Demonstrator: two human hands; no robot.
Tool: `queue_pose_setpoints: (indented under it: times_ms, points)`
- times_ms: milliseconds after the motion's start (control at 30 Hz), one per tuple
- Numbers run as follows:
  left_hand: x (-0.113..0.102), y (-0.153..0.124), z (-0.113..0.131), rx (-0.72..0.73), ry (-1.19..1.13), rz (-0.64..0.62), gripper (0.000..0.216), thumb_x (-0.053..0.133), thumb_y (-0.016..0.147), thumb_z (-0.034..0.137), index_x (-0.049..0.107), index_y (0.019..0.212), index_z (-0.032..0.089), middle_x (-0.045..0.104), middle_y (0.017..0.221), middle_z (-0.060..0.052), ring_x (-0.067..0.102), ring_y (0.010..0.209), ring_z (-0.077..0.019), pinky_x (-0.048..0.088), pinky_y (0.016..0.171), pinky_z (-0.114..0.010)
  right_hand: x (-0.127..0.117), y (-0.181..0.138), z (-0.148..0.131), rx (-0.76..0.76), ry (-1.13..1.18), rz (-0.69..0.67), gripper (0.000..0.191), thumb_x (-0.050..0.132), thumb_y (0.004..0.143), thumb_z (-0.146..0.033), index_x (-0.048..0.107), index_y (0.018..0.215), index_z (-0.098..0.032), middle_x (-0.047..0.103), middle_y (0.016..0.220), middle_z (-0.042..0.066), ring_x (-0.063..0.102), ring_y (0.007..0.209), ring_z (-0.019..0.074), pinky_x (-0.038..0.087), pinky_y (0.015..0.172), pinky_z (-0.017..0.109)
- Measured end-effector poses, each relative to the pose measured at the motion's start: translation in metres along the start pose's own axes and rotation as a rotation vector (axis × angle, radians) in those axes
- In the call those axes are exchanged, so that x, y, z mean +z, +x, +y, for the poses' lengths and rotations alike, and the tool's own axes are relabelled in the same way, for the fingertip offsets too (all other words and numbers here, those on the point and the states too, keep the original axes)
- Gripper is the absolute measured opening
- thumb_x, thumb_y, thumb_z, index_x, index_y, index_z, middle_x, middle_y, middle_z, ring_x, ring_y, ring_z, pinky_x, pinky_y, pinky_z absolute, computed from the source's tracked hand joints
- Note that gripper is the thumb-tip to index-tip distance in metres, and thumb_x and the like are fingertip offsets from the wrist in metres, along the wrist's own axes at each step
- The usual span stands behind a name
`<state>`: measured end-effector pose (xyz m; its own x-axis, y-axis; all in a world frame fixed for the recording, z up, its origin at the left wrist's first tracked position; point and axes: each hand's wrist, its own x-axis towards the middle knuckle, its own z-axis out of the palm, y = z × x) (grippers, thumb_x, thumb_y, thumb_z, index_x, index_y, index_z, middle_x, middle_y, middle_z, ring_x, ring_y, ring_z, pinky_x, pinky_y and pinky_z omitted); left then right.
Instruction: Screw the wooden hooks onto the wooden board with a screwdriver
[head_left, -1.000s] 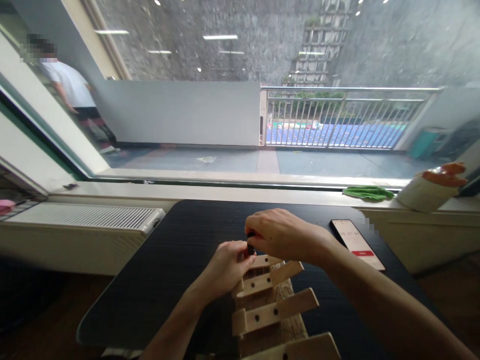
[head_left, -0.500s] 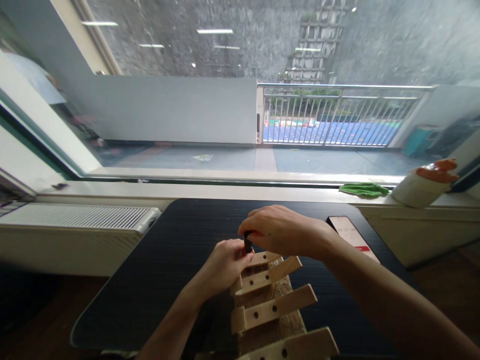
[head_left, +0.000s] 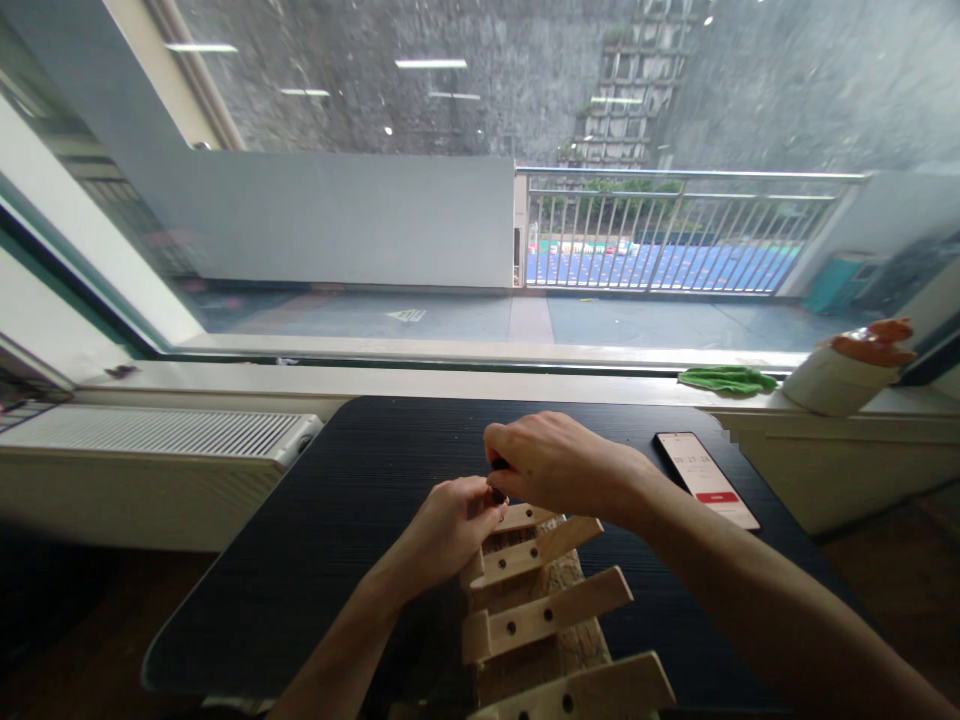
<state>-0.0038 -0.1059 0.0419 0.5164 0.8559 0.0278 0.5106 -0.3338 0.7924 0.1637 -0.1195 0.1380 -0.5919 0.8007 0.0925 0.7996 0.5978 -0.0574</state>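
Note:
A wooden piece (head_left: 525, 657) lies near the table's front, made of a rough-textured base with pale slats across it; the slats have dark round holes. At its far end my right hand (head_left: 544, 458) is closed on a short black cylindrical tool (head_left: 498, 494), mostly covered by the fingers. My left hand (head_left: 455, 522) is closed beside the far-left end of the wooden piece, thumb and finger pinched at the tool's lower end. What sits between those left fingertips is too small and hidden to make out.
A phone (head_left: 706, 480) showing a timer lies right of my right forearm on the black table (head_left: 322, 560). Along the windowsill are a green cloth (head_left: 727, 379) and a white container with an orange top (head_left: 846, 372). A white radiator (head_left: 150, 440) stands on the left.
My right hand has turned and shifted slightly right around the black tool, which now shows less. My left hand and the wooden piece stay nearly in place.

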Motion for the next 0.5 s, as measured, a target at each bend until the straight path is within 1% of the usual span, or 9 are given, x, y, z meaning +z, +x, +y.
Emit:
queue_pose_setpoints:
  times_ms: [100,167,233,333,500]
  points:
    - [-0.0004,-0.0002,0.0013,-0.012,-0.009,-0.011,0.022,0.052,0.073,0.030,0.067,0.076,0.014,0.065,0.071,-0.002,0.056,0.068,-0.0159,0.041,0.061,-0.022,-0.0007,-0.0033,-0.0005,-0.023,0.035,-0.005,0.023,0.045,0.085,-0.032,0.056,0.100,-0.018,0.065,0.084,0.005,0.058,0.074,0.0163,0.034,0.059,0.026]
    - [-0.0007,-0.0003,0.0015,-0.016,-0.002,-0.026,0.022,0.051,0.074,0.029,0.067,0.075,0.014,0.065,0.072,-0.002,0.056,0.069,-0.0160,0.041,0.062,-0.022,-0.0025,-0.0052,-0.0004,-0.074,0.069,-0.002,0.023,0.044,0.086,-0.030,0.057,0.102,-0.020,0.065,0.090,0.005,0.058,0.079,0.0165,0.035,0.061,0.025]
    - [-0.0010,-0.0003,0.0019,-0.020,0.005,-0.026,0.022,0.050,0.074,0.030,0.066,0.073,0.014,0.065,0.072,-0.003,0.056,0.070,-0.0161,0.041,0.062,-0.022,-0.0041,-0.0058,-0.0004,-0.119,0.075,-0.020,0.020,0.043,0.086,-0.024,0.060,0.096,-0.020,0.064,0.088,0.004,0.058,0.078,0.0155,0.035,0.059,0.025]
    - [-0.0013,0.0001,0.0027,-0.016,0.021,-0.020,0.023,0.050,0.074,0.030,0.066,0.071,0.014,0.065,0.070,-0.003,0.056,0.070,-0.0161,0.040,0.063,-0.021,-0.0046,-0.0040,-0.0008,-0.143,0.055,-0.058,0.019,0.044,0.085,-0.020,0.063,0.087,-0.018,0.063,0.082,0.003,0.057,0.070,0.0137,0.034,0.056,0.025]
    - [-0.0008,0.0013,0.0028,-0.002,0.052,-0.027,0.023,0.048,0.076,0.030,0.064,0.072,0.014,0.065,0.072,-0.003,0.056,0.069,-0.0157,0.040,0.063,-0.022,-0.0012,0.0011,-0.0022,-0.120,-0.003,-0.076,0.016,0.047,0.084,-0.018,0.063,0.086,-0.017,0.063,0.082,0.005,0.057,0.069,0.0136,0.034,0.055,0.024]
